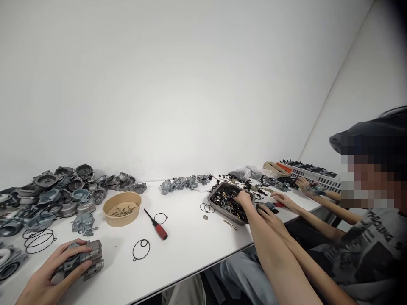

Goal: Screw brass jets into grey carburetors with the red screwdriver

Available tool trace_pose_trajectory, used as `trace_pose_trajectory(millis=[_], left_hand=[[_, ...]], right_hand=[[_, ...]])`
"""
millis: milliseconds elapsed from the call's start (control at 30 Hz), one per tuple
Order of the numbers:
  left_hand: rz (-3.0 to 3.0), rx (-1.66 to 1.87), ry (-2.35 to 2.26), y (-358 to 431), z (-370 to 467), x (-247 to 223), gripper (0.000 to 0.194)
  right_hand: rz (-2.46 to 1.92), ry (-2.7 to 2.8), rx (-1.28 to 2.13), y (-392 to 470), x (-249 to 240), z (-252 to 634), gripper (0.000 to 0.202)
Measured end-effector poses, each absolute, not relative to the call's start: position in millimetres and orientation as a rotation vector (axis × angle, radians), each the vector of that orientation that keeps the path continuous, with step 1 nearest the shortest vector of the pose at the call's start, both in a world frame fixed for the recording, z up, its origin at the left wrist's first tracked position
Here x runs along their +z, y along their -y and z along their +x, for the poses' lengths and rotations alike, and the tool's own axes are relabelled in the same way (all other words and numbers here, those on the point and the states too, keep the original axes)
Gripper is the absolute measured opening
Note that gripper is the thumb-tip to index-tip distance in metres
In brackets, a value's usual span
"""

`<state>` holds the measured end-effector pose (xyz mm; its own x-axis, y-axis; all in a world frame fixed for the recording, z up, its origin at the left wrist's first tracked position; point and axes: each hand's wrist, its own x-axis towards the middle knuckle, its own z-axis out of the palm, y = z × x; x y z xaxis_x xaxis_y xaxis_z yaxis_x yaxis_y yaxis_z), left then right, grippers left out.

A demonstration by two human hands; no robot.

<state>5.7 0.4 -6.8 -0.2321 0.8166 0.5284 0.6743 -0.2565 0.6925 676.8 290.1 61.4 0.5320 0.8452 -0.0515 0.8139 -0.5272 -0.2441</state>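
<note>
Step in hand, as judged: small black and brass-coloured pieces [225, 198] are being picked through in a dark grey rectangular tray [227, 215]; next, a fine fingertip pinch is called for. Left hand [52, 270]: curled around a light grey cast-metal carburettor body [96, 252], at the near left of the white tabletop [190, 237]. Right hand [244, 199]: inside the tray, fingers partly hidden; opening and grasp cannot be told

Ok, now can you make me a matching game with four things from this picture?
1. screwdriver
2. tan bowl
3. person's left hand
4. grey tray

A. heaped with mostly black parts
B. red handle, lying on the table
C. gripping a grey metal part
D. brassy bits inside, bare bottom showing

Pairs: 1-B, 2-D, 3-C, 4-A
</note>
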Motion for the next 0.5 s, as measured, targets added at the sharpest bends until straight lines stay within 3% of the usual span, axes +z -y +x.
trace_pose_trajectory(millis=[100, 500], left_hand=[[1.931, 1.341, -1.811, -2.0, -3.1, -13.9, 0.04], [1.957, 1.328, -1.828, 1.3, -0.5, -14.7, 0.041]], right_hand=[[-2.619, 1.409, 0.245, -298.9, 60.0, 680.3, 0.037], [-2.632, 1.465, 0.193, -307.8, 54.0, 686.0, 0.037]])
